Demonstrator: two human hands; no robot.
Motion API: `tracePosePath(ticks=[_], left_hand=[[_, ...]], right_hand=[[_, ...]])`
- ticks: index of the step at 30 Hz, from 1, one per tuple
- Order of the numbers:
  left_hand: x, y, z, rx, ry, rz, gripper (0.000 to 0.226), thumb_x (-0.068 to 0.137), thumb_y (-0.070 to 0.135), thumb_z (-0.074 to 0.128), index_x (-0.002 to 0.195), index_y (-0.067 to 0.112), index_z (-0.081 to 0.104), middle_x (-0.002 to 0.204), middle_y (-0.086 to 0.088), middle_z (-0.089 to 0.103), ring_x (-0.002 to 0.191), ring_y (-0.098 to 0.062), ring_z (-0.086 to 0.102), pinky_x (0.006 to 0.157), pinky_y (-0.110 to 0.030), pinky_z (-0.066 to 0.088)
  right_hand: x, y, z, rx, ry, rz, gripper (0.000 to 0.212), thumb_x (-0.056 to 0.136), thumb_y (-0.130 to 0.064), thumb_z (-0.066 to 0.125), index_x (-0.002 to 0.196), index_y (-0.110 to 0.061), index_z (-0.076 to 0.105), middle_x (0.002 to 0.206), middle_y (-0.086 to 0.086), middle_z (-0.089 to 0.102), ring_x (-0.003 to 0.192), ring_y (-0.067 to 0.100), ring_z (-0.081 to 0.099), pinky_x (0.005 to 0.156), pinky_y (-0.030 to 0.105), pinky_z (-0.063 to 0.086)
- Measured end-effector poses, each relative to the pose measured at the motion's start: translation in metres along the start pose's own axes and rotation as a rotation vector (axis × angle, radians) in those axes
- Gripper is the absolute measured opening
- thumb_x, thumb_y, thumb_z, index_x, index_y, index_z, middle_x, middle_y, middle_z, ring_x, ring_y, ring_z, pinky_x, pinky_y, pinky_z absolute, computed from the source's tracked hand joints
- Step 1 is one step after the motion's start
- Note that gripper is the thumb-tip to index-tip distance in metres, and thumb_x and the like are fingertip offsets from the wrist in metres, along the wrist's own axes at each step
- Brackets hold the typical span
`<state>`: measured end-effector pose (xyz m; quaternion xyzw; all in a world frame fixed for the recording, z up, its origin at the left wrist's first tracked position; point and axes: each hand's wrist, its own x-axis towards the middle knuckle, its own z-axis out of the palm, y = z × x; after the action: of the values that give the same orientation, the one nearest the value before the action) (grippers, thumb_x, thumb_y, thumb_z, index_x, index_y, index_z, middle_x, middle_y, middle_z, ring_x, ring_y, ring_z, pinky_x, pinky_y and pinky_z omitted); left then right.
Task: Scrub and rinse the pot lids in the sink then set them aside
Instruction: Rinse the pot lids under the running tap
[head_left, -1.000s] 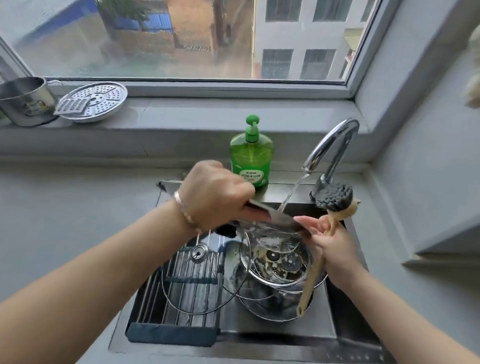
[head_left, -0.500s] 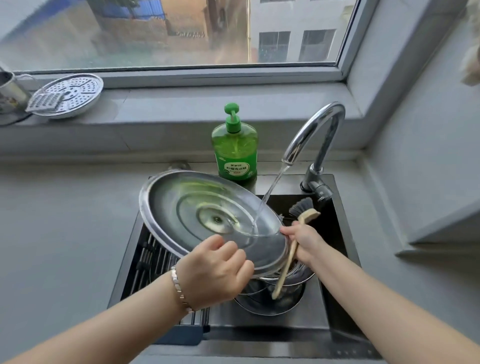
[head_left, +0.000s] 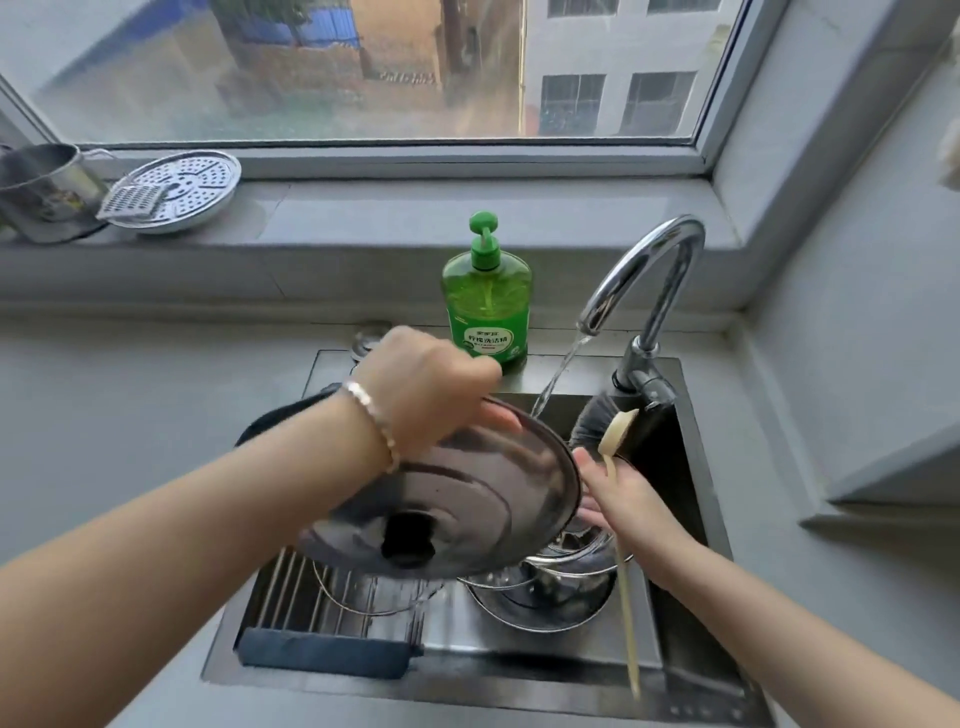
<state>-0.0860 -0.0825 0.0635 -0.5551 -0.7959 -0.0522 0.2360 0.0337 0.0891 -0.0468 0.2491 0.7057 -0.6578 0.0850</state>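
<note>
Over the sink I hold a large steel pot lid, tilted, with its black knob facing me. My left hand grips the lid's far rim. My right hand holds a wooden-handled dish brush with its bristles up, and its fingers touch the lid's right edge. Water runs from the faucet just past the lid's far edge. More steel lids lie stacked in the basin below.
A green soap bottle stands behind the sink. A drying rack with a glass lid on it fills the basin's left side. On the windowsill stand a steel pot, a perforated steamer plate and a small grater.
The lid has been turned over, from its hollow underside facing me to its knob side. My left hand shifted from the near rim to the far rim. The brush stays in my right hand.
</note>
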Motion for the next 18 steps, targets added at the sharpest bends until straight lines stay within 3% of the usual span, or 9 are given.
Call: tracePosePath(ticks=[2, 5, 8, 11, 13, 15, 18], left_hand=[[0.007, -0.012, 0.007, -0.09, -0.136, -0.144, 0.055, 0.067, 0.067, 0.054, 0.047, 0.018, 0.037, 0.042, -0.005, 0.043, 0.04, -0.026, 0.047, 0.048, -0.023, 0.029], [0.007, -0.027, 0.018, -0.193, -0.424, -0.438, 0.055, 0.069, 0.063, 0.062, 0.052, 0.022, 0.03, 0.055, 0.003, 0.039, 0.068, -0.023, 0.045, 0.062, -0.027, 0.032], [-0.005, -0.038, 0.029, -0.181, -0.516, -0.561, 0.049, 0.074, 0.064, 0.057, 0.06, 0.02, 0.038, 0.063, 0.005, 0.046, 0.077, -0.024, 0.05, 0.066, -0.028, 0.033], [-0.026, -0.041, 0.052, -0.239, -0.528, -0.685, 0.041, 0.081, 0.057, 0.056, 0.099, 0.02, 0.053, 0.105, -0.004, 0.06, 0.101, -0.026, 0.056, 0.078, -0.033, 0.043], [-0.04, -0.038, 0.065, -0.27, -0.512, -0.743, 0.048, 0.086, 0.043, 0.058, 0.125, 0.018, 0.045, 0.126, -0.009, 0.049, 0.114, -0.027, 0.049, 0.09, -0.038, 0.044], [-0.053, -0.033, 0.073, -0.309, -0.502, -0.829, 0.053, 0.088, 0.033, 0.057, 0.134, 0.016, 0.037, 0.133, -0.011, 0.042, 0.12, -0.029, 0.044, 0.097, -0.041, 0.042], [-0.072, -0.022, 0.078, -0.349, -0.54, -0.98, 0.052, 0.088, 0.028, 0.055, 0.134, 0.015, 0.036, 0.137, -0.012, 0.039, 0.121, -0.03, 0.043, 0.097, -0.042, 0.042]], right_hand=[[-0.016, -0.008, 0.001, 0.058, -0.002, -0.104, 0.08, 0.068, -0.075, 0.054, 0.077, 0.005, 0.048, 0.067, 0.015, 0.047, 0.067, 0.026, 0.047, 0.072, 0.035, 0.044], [-0.024, -0.013, 0.006, 0.107, 0.031, -0.178, 0.037, 0.082, -0.041, 0.061, 0.073, -0.015, 0.036, 0.058, -0.004, 0.039, 0.055, 0.008, 0.037, 0.059, 0.022, 0.035], [-0.022, -0.013, 0.029, 0.083, 0.134, -0.181, 0.036, 0.085, -0.006, 0.064, 0.072, -0.018, 0.032, 0.055, -0.008, 0.043, 0.047, 0.0, 0.041, 0.059, 0.015, 0.037], [-0.016, -0.015, 0.063, 0.028, 0.299, -0.174, 0.032, 0.086, -0.003, 0.061, 0.073, -0.02, 0.037, 0.066, -0.003, 0.048, 0.062, 0.003, 0.052, 0.063, 0.005, 0.04], [-0.007, -0.011, 0.086, 0.057, 0.326, -0.129, 0.02, 0.088, -0.004, 0.059, 0.084, -0.017, 0.044, 0.076, -0.002, 0.051, 0.08, 0.016, 0.056, 0.081, 0.015, 0.044], [0.001, -0.007, 0.104, 0.095, 0.339, -0.036, 0.02, 0.091, -0.005, 0.055, 0.109, -0.009, 0.048, 0.092, 0.0, 0.053, 0.092, 0.015, 0.053, 0.094, 0.028, 0.041], [0.014, -0.003, 0.123, 0.13, 0.356, 0.052, 0.031, 0.093, -0.005, 0.049, 0.123, -0.002, 0.044, 0.104, 0.003, 0.049, 0.1, 0.017, 0.05, 0.091, 0.024, 0.034]])
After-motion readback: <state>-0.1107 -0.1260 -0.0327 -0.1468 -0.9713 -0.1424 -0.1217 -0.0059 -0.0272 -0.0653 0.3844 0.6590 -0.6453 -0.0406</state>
